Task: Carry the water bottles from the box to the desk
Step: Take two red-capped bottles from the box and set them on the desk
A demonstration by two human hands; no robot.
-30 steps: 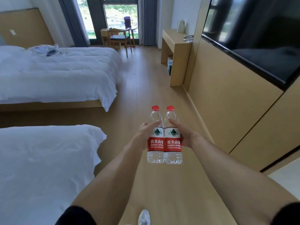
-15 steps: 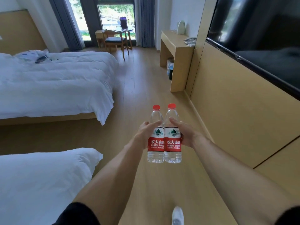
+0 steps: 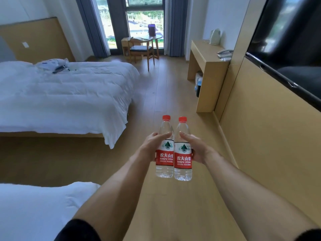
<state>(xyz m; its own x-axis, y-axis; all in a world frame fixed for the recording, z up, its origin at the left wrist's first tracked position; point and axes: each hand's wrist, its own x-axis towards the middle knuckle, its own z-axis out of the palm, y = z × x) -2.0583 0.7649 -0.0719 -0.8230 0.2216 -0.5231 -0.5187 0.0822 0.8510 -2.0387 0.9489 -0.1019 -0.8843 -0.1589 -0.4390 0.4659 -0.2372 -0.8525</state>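
From the head view, the left hand wraps the left bottle and the right hand the right bottle, both upright, touching, probably for steadiness. They hang above the floor, well apart from the desk ahead.

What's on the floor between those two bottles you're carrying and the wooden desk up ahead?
In the head view, only bare wooden floor lies between the bottles and the desk; nothing stands in that stretch.
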